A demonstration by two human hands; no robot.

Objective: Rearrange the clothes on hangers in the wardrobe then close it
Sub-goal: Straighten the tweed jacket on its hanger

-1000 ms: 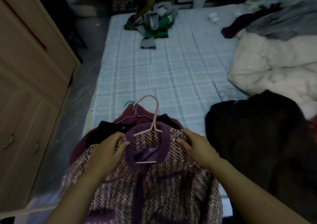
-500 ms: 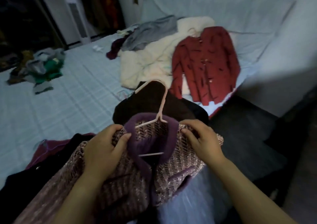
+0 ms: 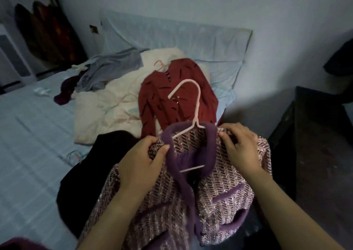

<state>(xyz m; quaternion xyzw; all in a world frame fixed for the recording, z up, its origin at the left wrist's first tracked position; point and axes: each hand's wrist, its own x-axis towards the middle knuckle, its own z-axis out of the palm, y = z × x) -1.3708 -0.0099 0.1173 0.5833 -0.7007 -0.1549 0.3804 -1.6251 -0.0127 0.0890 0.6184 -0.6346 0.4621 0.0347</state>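
Both the left hand (image 3: 141, 165) and right hand (image 3: 240, 146) grip the hangered tweed jacket (image 3: 219, 198) by its shoulders; other clothes lie on the bed (image 3: 28, 135), so hanging and closing remain.

Pale-sheeted bed (image 3: 28, 135). Cream blanket (image 3: 107, 106) lies on it; purple garment (image 3: 65, 93) just left of blanket, black garment (image 3: 107, 154) in front, pillow (image 3: 223, 71) behind, red cardigan (image 3: 177, 96) overlapping its right.
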